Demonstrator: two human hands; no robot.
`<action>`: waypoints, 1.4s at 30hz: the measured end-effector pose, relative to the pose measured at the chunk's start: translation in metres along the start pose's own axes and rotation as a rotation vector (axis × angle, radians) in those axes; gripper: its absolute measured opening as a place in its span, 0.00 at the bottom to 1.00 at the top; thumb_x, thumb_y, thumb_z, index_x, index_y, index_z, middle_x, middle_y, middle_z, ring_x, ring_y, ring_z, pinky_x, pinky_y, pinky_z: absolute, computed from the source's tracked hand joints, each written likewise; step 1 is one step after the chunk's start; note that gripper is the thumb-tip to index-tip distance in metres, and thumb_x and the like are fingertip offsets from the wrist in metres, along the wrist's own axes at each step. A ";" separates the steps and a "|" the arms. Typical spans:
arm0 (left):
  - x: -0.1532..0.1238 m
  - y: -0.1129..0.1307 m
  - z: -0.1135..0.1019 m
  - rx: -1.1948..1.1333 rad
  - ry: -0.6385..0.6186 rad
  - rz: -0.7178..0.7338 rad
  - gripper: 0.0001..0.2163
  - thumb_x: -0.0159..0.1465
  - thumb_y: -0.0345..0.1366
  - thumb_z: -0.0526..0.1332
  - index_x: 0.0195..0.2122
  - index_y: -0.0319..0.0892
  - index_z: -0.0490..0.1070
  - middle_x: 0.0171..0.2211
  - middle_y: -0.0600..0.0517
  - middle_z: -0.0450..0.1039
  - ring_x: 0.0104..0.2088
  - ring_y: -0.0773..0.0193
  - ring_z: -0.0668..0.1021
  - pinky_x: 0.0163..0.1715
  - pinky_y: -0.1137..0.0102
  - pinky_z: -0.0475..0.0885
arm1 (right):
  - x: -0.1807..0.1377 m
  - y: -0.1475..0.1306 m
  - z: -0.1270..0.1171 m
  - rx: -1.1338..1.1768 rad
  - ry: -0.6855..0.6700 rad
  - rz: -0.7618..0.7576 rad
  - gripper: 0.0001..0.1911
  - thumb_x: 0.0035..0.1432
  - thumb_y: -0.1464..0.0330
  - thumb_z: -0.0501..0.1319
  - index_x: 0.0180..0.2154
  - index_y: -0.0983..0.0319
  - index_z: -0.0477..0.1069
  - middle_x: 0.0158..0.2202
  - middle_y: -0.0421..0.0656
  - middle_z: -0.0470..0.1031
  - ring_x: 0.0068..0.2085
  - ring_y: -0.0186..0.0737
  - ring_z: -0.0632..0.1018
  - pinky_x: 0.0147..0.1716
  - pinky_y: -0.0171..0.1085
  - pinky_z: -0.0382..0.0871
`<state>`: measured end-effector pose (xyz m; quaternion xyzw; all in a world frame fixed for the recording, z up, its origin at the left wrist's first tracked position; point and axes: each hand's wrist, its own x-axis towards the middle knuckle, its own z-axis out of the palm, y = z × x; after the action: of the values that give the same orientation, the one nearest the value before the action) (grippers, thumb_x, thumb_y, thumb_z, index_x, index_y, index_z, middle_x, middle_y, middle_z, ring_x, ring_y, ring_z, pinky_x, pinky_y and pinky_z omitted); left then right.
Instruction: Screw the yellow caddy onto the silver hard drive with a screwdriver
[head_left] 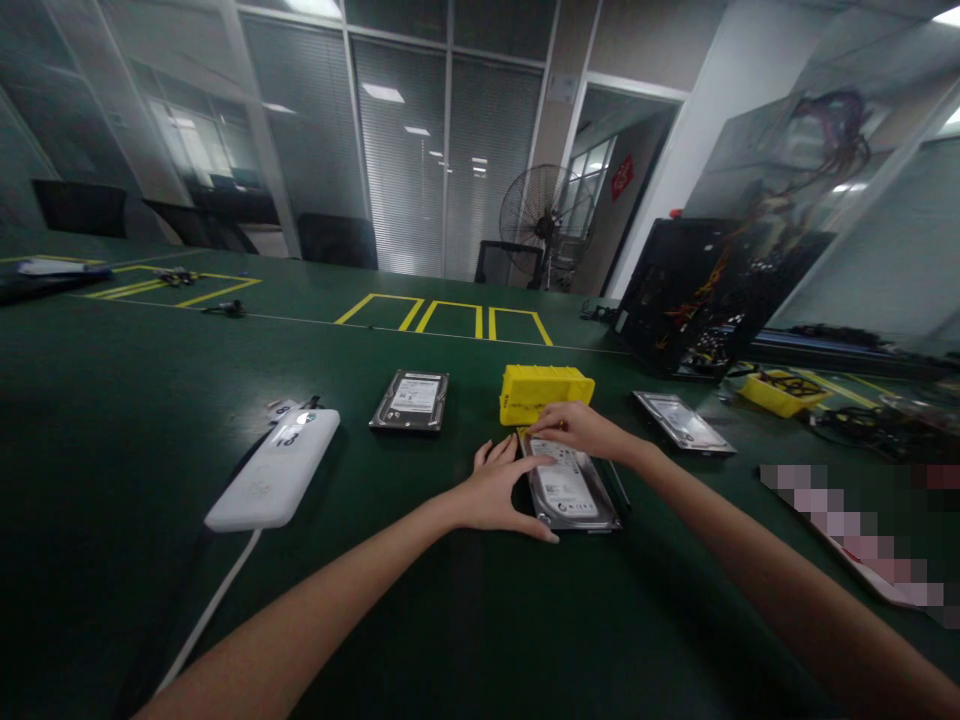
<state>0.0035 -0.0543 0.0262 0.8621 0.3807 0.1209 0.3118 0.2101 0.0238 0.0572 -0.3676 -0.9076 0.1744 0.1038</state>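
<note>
A hard drive (566, 485) with a white label lies flat on the green table, between my two hands. My left hand (491, 495) braces its left side. The thumb reaches the near left corner, a finger lies over the label, and the other fingers stretch along the table. Over the drive's far left corner is my right hand (574, 428), its fingertips pinched together. What they hold, if anything, I cannot make out. Just behind stands a yellow plastic bin (544, 385), touching or nearly touching the right fingers. A thin dark rod (621, 487) lies along the drive's right side.
Left of the bin lies a second hard drive (411, 400), and to the right another drive (684, 422). A white power bank (277, 475) with a cable is at left. An open computer case (697, 290) and a yellow parts bin (781, 393) stand at right.
</note>
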 end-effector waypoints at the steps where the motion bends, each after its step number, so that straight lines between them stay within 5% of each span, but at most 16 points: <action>1: 0.000 0.000 0.000 0.004 0.003 0.002 0.48 0.46 0.65 0.61 0.65 0.51 0.48 0.68 0.45 0.34 0.66 0.43 0.38 0.61 0.47 0.33 | 0.000 0.000 0.000 -0.014 -0.007 -0.012 0.14 0.60 0.66 0.56 0.43 0.59 0.77 0.41 0.46 0.76 0.41 0.39 0.75 0.41 0.38 0.67; 9: 0.001 0.000 0.000 0.005 -0.001 0.006 0.47 0.46 0.65 0.61 0.64 0.52 0.49 0.68 0.44 0.35 0.66 0.43 0.38 0.61 0.46 0.33 | -0.001 -0.006 0.001 -0.137 0.029 -0.005 0.12 0.59 0.68 0.57 0.42 0.59 0.78 0.42 0.45 0.77 0.43 0.41 0.76 0.41 0.39 0.67; 21: 0.002 -0.003 0.002 -0.004 0.008 0.012 0.48 0.45 0.65 0.61 0.65 0.52 0.48 0.68 0.45 0.35 0.66 0.42 0.37 0.60 0.45 0.33 | 0.018 0.004 0.036 0.146 0.279 0.162 0.11 0.57 0.67 0.60 0.40 0.63 0.78 0.39 0.46 0.77 0.40 0.38 0.76 0.42 0.38 0.69; 42: 0.002 0.001 0.004 0.033 0.043 0.019 0.47 0.46 0.64 0.61 0.64 0.50 0.50 0.68 0.44 0.37 0.66 0.41 0.40 0.61 0.48 0.34 | 0.004 -0.006 0.032 -0.143 0.221 0.037 0.16 0.63 0.66 0.53 0.46 0.63 0.75 0.43 0.48 0.72 0.43 0.41 0.74 0.44 0.39 0.69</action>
<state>0.0072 -0.0549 0.0235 0.8679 0.3811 0.1359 0.2881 0.1930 0.0146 0.0303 -0.4076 -0.8939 0.0695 0.1733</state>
